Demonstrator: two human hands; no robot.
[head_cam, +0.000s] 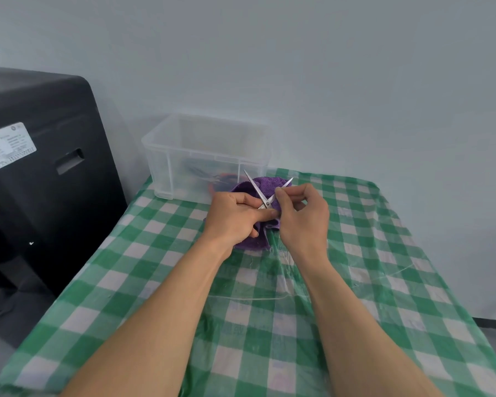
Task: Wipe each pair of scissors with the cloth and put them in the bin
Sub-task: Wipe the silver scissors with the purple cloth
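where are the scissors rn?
Head view, centre: scissors, blades open, against the purple cloth between left hand and right hand, in front of the clear bin.

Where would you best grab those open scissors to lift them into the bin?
Probably at the pivot or the handle end below it, coming from the near side. The scissors are open in a V against the purple cloth, both pointed tips aimed away toward the clear bin, so the near end looks safest. The handles themselves are hidden.

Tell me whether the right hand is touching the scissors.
Touching. The head view shows the right hand pinching one blade of the open scissors between thumb and forefinger.
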